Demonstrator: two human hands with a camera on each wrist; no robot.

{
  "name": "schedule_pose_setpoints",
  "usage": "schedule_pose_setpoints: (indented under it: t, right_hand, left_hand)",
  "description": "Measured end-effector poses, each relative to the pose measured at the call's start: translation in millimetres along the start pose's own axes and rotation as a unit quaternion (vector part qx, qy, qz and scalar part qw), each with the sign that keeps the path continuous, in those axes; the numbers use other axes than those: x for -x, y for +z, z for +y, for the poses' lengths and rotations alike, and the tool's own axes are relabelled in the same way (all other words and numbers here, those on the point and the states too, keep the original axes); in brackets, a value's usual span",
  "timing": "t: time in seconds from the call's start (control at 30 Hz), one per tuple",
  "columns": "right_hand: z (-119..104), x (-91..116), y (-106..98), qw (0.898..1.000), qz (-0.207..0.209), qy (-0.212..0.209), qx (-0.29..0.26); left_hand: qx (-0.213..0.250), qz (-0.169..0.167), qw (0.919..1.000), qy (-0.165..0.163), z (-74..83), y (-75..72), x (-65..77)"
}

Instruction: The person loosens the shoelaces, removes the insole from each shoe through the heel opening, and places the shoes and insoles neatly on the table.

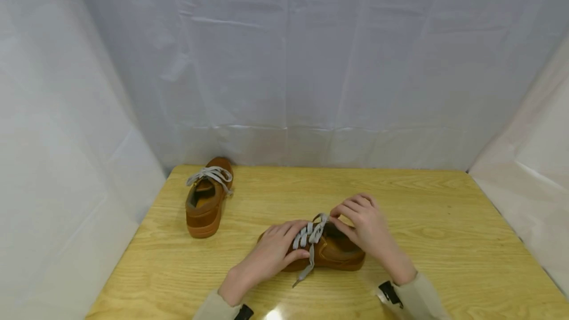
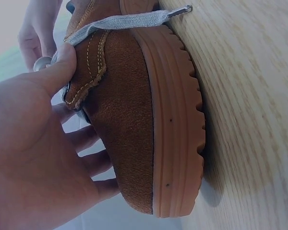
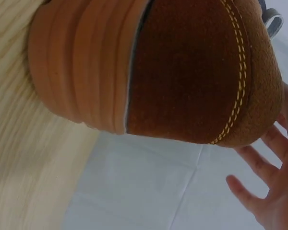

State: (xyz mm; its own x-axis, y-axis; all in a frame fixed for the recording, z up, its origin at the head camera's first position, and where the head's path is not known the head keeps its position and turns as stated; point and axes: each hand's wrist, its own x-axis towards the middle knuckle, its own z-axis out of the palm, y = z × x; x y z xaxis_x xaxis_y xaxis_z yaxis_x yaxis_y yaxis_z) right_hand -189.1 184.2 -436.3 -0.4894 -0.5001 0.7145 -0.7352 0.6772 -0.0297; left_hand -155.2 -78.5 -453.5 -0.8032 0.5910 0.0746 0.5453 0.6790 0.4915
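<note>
A brown suede shoe with an orange-brown sole lies across the front of the table, toe to the left. Its pale grey shoelace is crossed over the tongue, and one tipped end hangs down the near side. My left hand holds the front of the shoe, thumb on the near side by the lace and fingers over the far side. At the shoe's opening, the thumb and forefinger of my right hand pinch the shoelace. In the right wrist view the heel hides those fingertips.
A matching brown shoe, its laces tied in a bow, stands at the table's back left. The wooden table is bordered by white sheeting behind and at both sides.
</note>
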Motion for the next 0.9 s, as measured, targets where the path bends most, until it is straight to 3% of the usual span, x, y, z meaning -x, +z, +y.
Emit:
schedule_pose_setpoints:
  t: [0.4,0.5,0.63,0.77,0.9]
  right_hand:
    - [27,1,-25,0.991,0.072,0.093,0.057]
    - [31,3,-28,0.993,0.044,0.091,0.061]
    - [32,5,-29,0.995,-0.025,0.087,0.039]
    - [30,6,-28,0.991,-0.088,0.095,0.009]
    - [25,5,-26,0.989,-0.122,0.084,-0.006]
  left_hand:
    - [0.003,-0.003,1.0,-0.002,1.6,-1.5,0.5]
    - [0.0,-0.001,1.0,0.0,2.5,-2.2,0.8]
    - [0.001,0.001,1.0,0.002,3.7,-3.2,1.0]
    - [0.001,0.0,1.0,0.002,3.6,-3.2,1.1]
    - [0.001,0.001,1.0,0.003,2.9,-2.5,1.1]
